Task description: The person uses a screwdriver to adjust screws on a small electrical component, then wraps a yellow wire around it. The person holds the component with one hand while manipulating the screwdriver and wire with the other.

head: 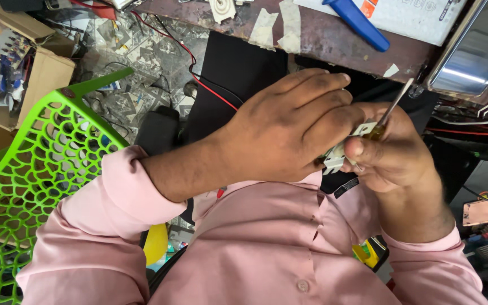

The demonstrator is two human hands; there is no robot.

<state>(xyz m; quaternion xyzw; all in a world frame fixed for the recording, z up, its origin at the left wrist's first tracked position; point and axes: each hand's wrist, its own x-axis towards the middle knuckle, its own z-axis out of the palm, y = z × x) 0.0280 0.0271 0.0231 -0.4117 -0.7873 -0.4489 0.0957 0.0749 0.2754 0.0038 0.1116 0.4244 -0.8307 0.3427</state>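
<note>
- Presently a small white plastic part (334,158) is held in front of the pink shirt (278,248), just below the desk (334,39) edge, gripped between both hands.
- The left hand (289,130) is closed over the part from above, its fingers curled so that most of the part is hidden.
- The right hand (391,152) is closed around a screwdriver (388,113), whose yellowish handle is pinched by the thumb while the metal shaft points up towards the desk.
- The work is judged to be under way: the screwdriver's end is kept at the part, but whether any screw is loosened or tightened cannot be told, since the contact point is covered.
- Nothing is seen laid aside as finished, so how much is left cannot be judged.
- On the desk, above the hands, a blue handle (357,22), a white sheet (413,20) and strips of tape (278,25) are seen; a shiny metal tray (475,51) lies at the desk's right end.
- Left of the desk, a green plastic chair (35,164) and cardboard boxes (40,73) are crowded on the floor.
- A red wire (199,76) is trailed down from the desk behind the left hand, near enough to be snagged.
</note>
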